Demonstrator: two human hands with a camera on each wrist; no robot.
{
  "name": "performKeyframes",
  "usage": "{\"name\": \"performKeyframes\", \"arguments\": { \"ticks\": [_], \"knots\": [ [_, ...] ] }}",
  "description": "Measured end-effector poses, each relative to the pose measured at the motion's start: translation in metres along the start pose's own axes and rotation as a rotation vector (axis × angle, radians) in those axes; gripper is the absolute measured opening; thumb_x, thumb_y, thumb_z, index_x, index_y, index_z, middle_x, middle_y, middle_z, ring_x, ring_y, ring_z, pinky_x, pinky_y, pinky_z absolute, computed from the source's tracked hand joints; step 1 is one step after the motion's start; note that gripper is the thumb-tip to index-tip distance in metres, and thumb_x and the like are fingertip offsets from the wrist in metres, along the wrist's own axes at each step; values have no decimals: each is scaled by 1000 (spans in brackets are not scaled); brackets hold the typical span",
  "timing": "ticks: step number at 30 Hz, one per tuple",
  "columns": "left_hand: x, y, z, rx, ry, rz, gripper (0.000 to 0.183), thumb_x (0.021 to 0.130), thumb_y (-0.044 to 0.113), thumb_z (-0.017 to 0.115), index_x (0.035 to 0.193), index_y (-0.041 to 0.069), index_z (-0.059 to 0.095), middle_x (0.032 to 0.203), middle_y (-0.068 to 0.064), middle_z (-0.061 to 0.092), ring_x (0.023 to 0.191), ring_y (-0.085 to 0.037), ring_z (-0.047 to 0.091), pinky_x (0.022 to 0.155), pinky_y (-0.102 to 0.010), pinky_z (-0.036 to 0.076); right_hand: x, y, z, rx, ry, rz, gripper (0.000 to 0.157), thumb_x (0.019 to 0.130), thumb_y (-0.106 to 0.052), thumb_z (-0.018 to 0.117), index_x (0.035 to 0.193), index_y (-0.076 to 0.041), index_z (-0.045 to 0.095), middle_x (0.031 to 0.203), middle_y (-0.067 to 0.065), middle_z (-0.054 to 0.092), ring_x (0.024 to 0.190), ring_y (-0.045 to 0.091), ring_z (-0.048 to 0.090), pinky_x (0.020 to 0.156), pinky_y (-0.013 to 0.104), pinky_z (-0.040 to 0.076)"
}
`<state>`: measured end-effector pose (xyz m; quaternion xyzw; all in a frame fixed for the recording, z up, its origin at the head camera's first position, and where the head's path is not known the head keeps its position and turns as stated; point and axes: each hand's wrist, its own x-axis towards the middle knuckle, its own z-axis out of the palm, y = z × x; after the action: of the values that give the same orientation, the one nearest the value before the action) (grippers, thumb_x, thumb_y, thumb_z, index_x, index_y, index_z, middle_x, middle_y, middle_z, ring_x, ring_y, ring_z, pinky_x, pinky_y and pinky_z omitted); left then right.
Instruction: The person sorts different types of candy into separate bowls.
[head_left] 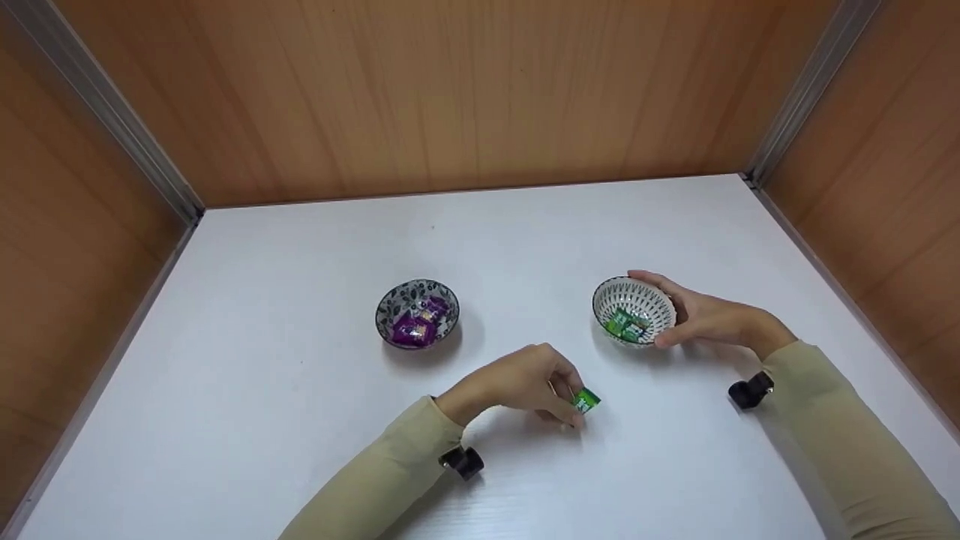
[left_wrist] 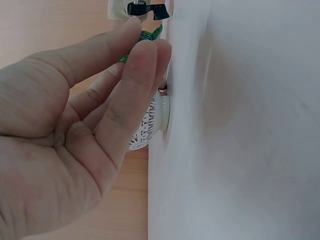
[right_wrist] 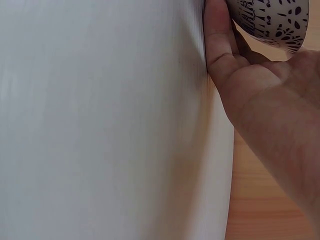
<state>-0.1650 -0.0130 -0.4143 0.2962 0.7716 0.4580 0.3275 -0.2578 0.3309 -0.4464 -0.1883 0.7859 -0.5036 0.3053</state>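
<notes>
Between thumb and fingertips, my left hand (head_left: 529,382) pinches a small green-wrapped candy (head_left: 586,400), low over the table in front of the bowls. In the left wrist view the green wrapper (left_wrist: 151,35) pokes out past the fingertips. My right hand (head_left: 701,316) grips the right side of a white bowl with dark dashes (head_left: 651,296), thumb at the near rim and fingers at the far side. Green-wrapped candies (head_left: 627,325) lie inside that bowl. Only the patterned outside of the bowl (right_wrist: 275,22) shows in the right wrist view.
A dark floral bowl (head_left: 391,306) holding purple-wrapped candies (head_left: 416,328) stands left of the white one. Everything rests on a white table (head_left: 247,360), bounded by a wood-grain back panel (head_left: 480,97) and side panels. A black wrist camera (head_left: 466,463) sits at the left cuff.
</notes>
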Motion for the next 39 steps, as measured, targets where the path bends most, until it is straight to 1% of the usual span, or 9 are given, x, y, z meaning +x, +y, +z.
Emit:
{"name": "performKeyframes", "arguments": {
  "ticks": [3, 7, 11, 17, 24, 28, 32, 35, 39],
  "knots": [
    [1, 0, -1, -62, -2, -10, 14, 83, 3, 84, 90, 3, 72, 76, -3, 74, 63, -12, 69, 63, -30, 61, 0, 0, -1, -15, 5, 5, 108, 82, -16, 84, 160, -45, 16, 163, 0, 18, 146, 29, 19, 117, 58, 15],
    [0, -1, -2, -109, 0, -21, 14, 84, 4, 83, 93, 3, 72, 78, -3, 75, 65, -13, 70, 64, -31, 62, -1, -1, -1, -15, -1, 1, 109, 82, -14, 84, 161, -43, 15, 163, -1, 18, 145, 30, 22, 117, 56, 15],
    [1, 0, -4, -113, -1, -19, 14, 84, 5, 83, 94, 3, 72, 78, -4, 75, 67, -14, 71, 65, -32, 62, -1, -1, 0, -1, -5, -5, 109, 83, -12, 83, 162, -40, 13, 163, 1, 18, 144, 31, 23, 116, 56, 16],
    [2, 6, -8, -106, 6, -18, 13, 85, 3, 82, 95, 3, 74, 79, -4, 75, 68, -14, 71, 66, -33, 62, 0, -2, 0, -19, 5, 26, 106, 83, -17, 84, 159, -46, 16, 162, 1, 19, 144, 31, 23, 116, 55, 20],
    [8, 16, -11, -118, 8, 5, 14, 87, 3, 80, 99, 1, 74, 81, -5, 75, 69, -15, 71, 69, -35, 63, -1, -4, -1, -51, 19, 40, 106, 82, -22, 84, 159, -46, 16, 163, 2, 17, 147, 33, 17, 117, 66, 15],
    [14, 17, -9, -145, 10, 15, 13, 87, 2, 79, 99, 1, 74, 81, -6, 75, 70, -18, 72, 69, -36, 63, -1, -3, -1, -71, 27, 43, 106, 81, -25, 85, 159, -48, 17, 164, 1, 17, 148, 33, 14, 116, 70, 11],
    [22, 15, -6, -187, 2, 24, 12, 87, 4, 80, 98, 2, 74, 82, -7, 75, 70, -18, 72, 69, -36, 63, -2, -2, -2, -66, 26, 44, 106, 81, -25, 86, 159, -48, 17, 163, 0, 19, 147, 32, 16, 117, 68, 13],
    [27, 12, -3, -222, -17, 25, 12, 88, 4, 80, 98, 3, 73, 82, -7, 76, 69, -16, 71, 69, -36, 63, -2, -3, -2, -31, 9, 34, 107, 81, -20, 85, 159, -47, 16, 162, 2, 20, 146, 32, 21, 117, 63, 14],
    [32, 12, 0, -232, -34, 22, 13, 88, 5, 79, 99, 4, 73, 83, -8, 76, 69, -15, 70, 70, -36, 63, -1, -4, 0, -1, -12, 30, 107, 82, -17, 84, 159, -47, 16, 161, 3, 21, 144, 31, 25, 117, 59, 17]
  ]
}}
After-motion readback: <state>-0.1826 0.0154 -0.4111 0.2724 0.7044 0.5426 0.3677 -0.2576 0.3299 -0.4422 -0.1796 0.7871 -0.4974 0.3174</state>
